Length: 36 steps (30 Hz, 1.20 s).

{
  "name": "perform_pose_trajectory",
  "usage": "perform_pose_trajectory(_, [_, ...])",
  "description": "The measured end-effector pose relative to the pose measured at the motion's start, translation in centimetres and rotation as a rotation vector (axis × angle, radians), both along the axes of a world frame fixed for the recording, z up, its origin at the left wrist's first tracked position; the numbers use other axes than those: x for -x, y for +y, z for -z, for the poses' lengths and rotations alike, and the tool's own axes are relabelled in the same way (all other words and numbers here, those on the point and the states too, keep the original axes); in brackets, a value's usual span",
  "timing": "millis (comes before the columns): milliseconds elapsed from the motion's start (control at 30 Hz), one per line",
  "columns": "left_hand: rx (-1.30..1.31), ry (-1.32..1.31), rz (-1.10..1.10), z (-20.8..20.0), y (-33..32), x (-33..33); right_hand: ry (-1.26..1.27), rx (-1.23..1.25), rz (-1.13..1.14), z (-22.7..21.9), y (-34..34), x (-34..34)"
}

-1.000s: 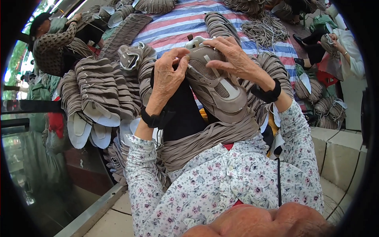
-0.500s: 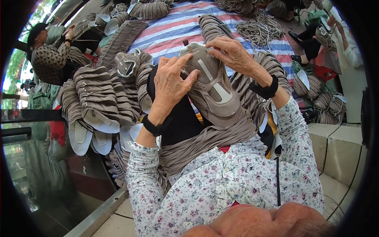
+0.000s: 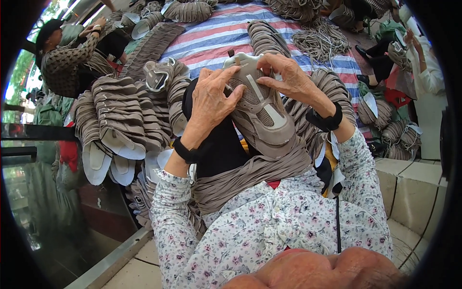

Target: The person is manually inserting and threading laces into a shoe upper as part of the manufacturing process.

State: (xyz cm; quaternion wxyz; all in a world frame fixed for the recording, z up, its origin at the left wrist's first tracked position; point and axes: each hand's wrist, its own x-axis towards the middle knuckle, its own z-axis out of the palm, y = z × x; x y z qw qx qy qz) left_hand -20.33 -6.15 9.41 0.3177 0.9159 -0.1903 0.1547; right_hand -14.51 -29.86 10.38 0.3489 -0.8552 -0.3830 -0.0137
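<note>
A taupe shoe upper (image 3: pixel 274 134) with mesh panels and a pale stripe lies toe toward me over my lap. My left hand (image 3: pixel 211 98) grips its left side near the collar, fingers along the edge and thumb on the lacing area. At the opposite side my right hand (image 3: pixel 291 77) pinches the upper near the collar, its thumb bent over the tongue and its fingers partly hidden. A loop tab (image 3: pixel 231 53) sticks up at the far end of the upper. Across my lap lies a thick bundle of taupe laces (image 3: pixel 250 180).
Stacked shoe uppers (image 3: pixel 120 118) stand at my left, with another upper (image 3: pixel 158 77) behind them. A striped sheet (image 3: pixel 211 36) spreads ahead, bearing a lace heap (image 3: pixel 321 41). Co-workers sit at far left and far right. A tiled ledge (image 3: pixel 409 185) is at my right.
My right hand has shifted its grip on the upper, its thumb now coming down over the tongue. My left hand keeps nearly the same hold. The whole view has shifted slightly.
</note>
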Motion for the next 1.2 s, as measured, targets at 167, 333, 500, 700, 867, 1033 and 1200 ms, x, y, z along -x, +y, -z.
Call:
perform_pose_trajectory(167, [0.131,-0.003,0.125,-0.1,1.6,1.1,-0.159,0.081,0.097,-0.2,1.2,1.3])
perform_pose_trajectory(333, [0.142,0.047,0.126,-0.1,1.8,1.5,-0.248,0.218,0.184,0.0,2.3,2.8])
perform_pose_trajectory(500, [0.030,-0.046,0.154,0.0,1.5,1.6,-0.369,0.287,0.242,-0.1,3.8,2.6])
perform_pose_trajectory(700, [0.143,0.001,0.130,0.4,1.4,2.5,-0.313,0.102,0.174,2.6,4.6,1.3])
perform_pose_trajectory(867, [0.153,-0.004,0.086,0.7,1.6,2.7,-0.277,-0.101,0.122,3.2,4.3,1.3])
perform_pose_trajectory(1033, [0.152,-0.034,0.072,0.3,1.4,2.4,-0.297,0.004,0.136,3.2,4.8,1.6])
perform_pose_trajectory(1200, [0.078,-0.061,0.124,-1.2,0.7,1.2,-0.246,0.116,0.143,2.7,4.3,0.8])
